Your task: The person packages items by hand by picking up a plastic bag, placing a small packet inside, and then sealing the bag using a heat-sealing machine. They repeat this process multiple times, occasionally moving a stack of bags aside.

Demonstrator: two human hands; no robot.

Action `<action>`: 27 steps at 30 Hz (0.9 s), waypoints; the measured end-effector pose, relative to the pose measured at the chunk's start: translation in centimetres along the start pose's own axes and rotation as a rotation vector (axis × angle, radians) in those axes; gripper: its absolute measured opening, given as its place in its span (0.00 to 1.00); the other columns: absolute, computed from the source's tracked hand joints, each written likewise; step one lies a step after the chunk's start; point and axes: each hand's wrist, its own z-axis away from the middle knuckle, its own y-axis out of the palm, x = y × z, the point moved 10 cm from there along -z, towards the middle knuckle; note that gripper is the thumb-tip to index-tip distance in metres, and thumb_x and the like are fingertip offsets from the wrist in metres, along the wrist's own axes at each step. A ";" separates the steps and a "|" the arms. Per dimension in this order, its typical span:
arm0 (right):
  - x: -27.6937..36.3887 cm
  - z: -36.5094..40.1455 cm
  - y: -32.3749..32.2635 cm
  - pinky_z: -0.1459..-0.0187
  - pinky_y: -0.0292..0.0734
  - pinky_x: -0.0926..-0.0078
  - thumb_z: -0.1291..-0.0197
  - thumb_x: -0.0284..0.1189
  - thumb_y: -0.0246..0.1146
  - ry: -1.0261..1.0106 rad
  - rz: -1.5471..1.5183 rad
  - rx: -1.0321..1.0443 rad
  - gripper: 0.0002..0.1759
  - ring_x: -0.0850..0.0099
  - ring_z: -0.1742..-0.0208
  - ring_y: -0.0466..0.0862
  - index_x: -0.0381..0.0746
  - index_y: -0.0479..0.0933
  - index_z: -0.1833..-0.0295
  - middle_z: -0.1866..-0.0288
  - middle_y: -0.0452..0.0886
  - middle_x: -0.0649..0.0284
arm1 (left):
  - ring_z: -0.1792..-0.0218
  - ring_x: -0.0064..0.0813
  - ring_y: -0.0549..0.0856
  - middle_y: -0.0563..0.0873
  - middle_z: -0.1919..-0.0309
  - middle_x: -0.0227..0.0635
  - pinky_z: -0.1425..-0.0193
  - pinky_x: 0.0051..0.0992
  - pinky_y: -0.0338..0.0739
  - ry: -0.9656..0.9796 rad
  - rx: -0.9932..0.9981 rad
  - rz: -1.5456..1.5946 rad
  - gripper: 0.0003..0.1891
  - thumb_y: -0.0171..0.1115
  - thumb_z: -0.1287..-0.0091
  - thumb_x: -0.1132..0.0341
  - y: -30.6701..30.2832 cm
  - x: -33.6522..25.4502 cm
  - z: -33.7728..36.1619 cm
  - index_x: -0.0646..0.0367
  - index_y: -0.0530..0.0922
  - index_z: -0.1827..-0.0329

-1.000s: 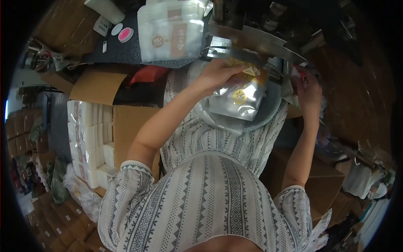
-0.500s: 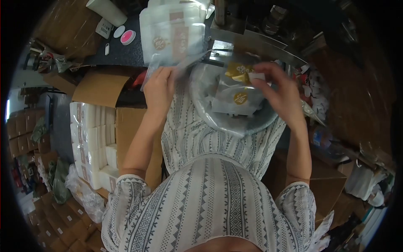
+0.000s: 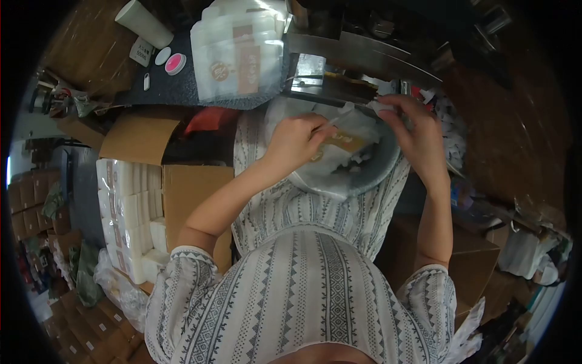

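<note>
My left hand [image 3: 297, 142] is closed at the edge of a clear plastic bag [image 3: 348, 142] with gold print, held over a round grey basin [image 3: 383, 164]. To its right, my right hand [image 3: 415, 130] pinches a small white piece [image 3: 378, 105] between thumb and fingertips, close to the bag's upper corner. The basin rests on my lap, lined with clear plastic, and pale scraps show inside it. Just beyond both hands runs the metal edge of a machine [image 3: 330, 91].
A stack of white packs [image 3: 233, 57] in clear wrapping sits on the dark table, beside a pink round tin [image 3: 175, 64] and a white cup [image 3: 144, 24]. At left stands an open carton [image 3: 197, 200] with rows of white packs [image 3: 130, 209]. Another cardboard box [image 3: 461, 261] is low on the right.
My left hand has moved right, from beside the stack to over the basin. My right hand stays near the machine edge with the white piece. The gold-printed packets in the basin are now less visible.
</note>
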 end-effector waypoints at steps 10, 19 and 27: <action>0.1 -0.1 3.1 0.56 0.77 0.71 0.42 0.24 0.65 0.053 -0.066 0.192 0.11 0.66 0.57 0.85 0.35 0.80 0.53 0.57 0.84 0.56 | 0.71 0.42 0.83 0.84 0.68 0.44 0.66 0.32 0.76 0.072 0.031 -0.063 0.08 0.62 0.36 0.67 0.8 -0.3 -0.1 0.62 0.83 0.61; -5.4 1.7 -2.3 0.58 0.77 0.68 0.38 0.28 0.64 0.305 0.247 -0.056 0.14 0.63 0.57 0.84 0.36 0.77 0.48 0.56 0.83 0.51 | 0.71 0.22 0.82 0.84 0.74 0.37 0.67 0.23 0.76 -0.535 0.108 0.714 0.14 0.61 0.32 0.62 4.8 7.0 -4.2 0.67 0.83 0.63; -11.9 -0.8 -2.1 0.54 0.78 0.58 0.40 0.26 0.59 0.023 0.682 -0.207 0.12 0.51 0.56 0.83 0.35 0.77 0.52 0.51 0.79 0.48 | 0.59 0.31 0.85 0.85 0.59 0.40 0.56 0.26 0.79 -0.448 -0.049 0.555 0.16 0.64 0.33 0.61 -2.2 9.1 -3.2 0.68 0.80 0.53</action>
